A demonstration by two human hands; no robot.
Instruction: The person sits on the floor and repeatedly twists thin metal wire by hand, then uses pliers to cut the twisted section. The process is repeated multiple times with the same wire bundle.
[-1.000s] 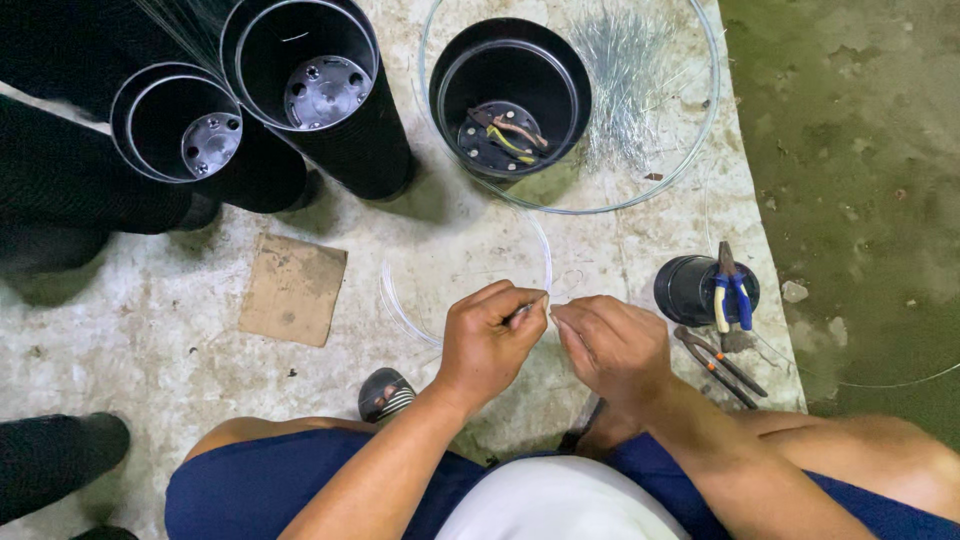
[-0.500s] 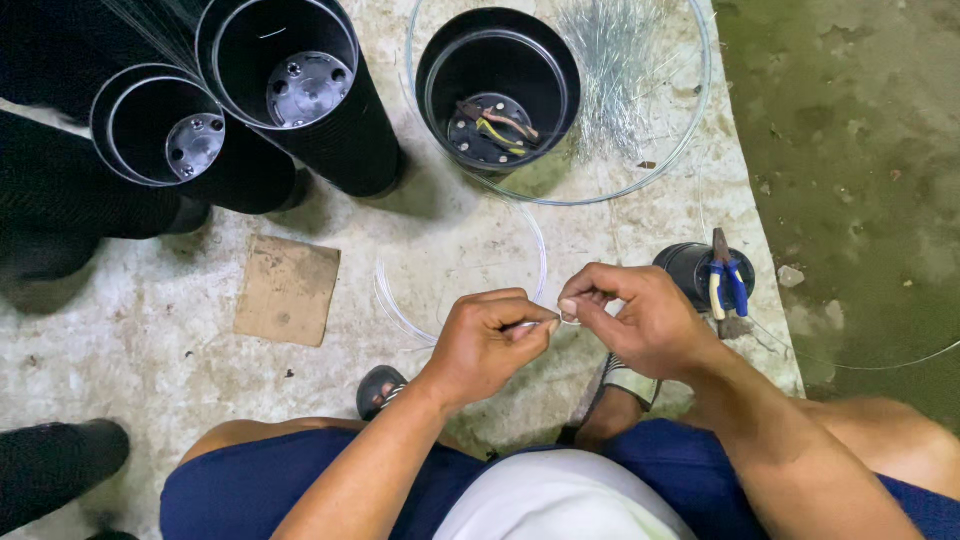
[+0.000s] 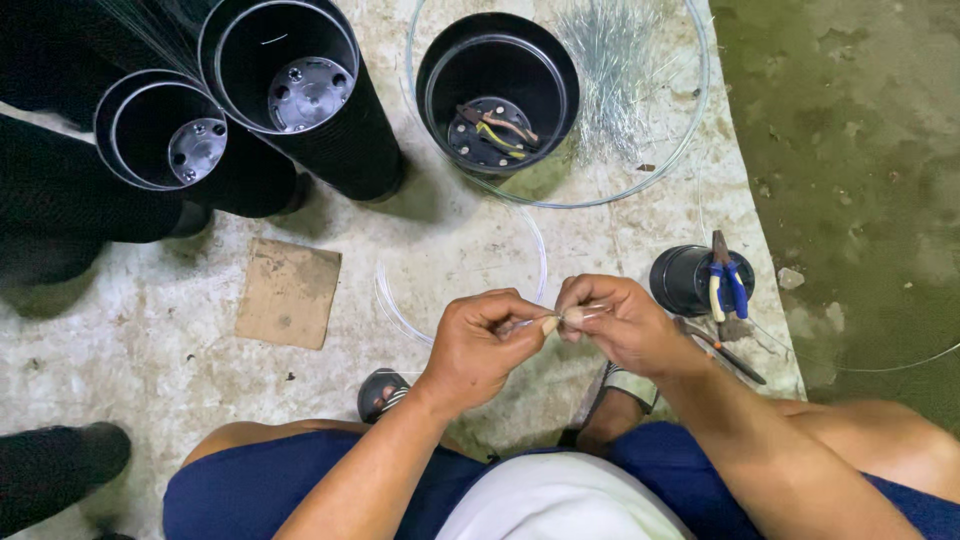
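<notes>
Fingertips of both hands are pinched shut and meet over the floor: the left hand and right hand each nip a thin clear plastic line, apparently part of the clear loop lying just beyond. Three tall black mesh cylinders stand ahead, one small black cup holds blue-handled pliers, and one cardboard square lies left.

View: one head-worn camera, the only view.
Direction: looks almost straight down over the person's lap onto a concrete floor.
Distance: close; the left hand and right hand sit just below frame centre.
Far edge: black cylinders line the frame's top.
</notes>
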